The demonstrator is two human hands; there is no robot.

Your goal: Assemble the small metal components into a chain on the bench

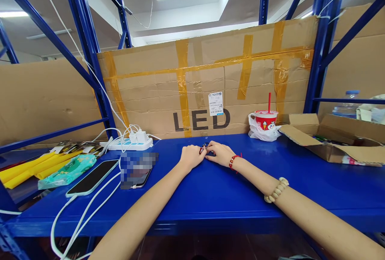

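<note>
My left hand (190, 157) is closed, its fingertips around a small dark item (205, 146) with bits of red showing. From the other side my right hand (220, 153) pinches at the same item, thumb and fingers bent together. The hands almost touch, just above the far middle of the blue shelf top (204, 196). Most of the item is hidden by the fingers, so its kind cannot be made out. On my right wrist are a red beaded bracelet (232, 162) and, higher up the forearm, a pale beaded bracelet (276, 190).
A phone (93, 177) on a white cable and a blurred-out phone (136, 174) lie left, near a power strip (130, 144). A red cup (266, 121) with a straw and an opened cardboard box (333, 138) stand right. Cardboard marked LED (144, 95) closes the back.
</note>
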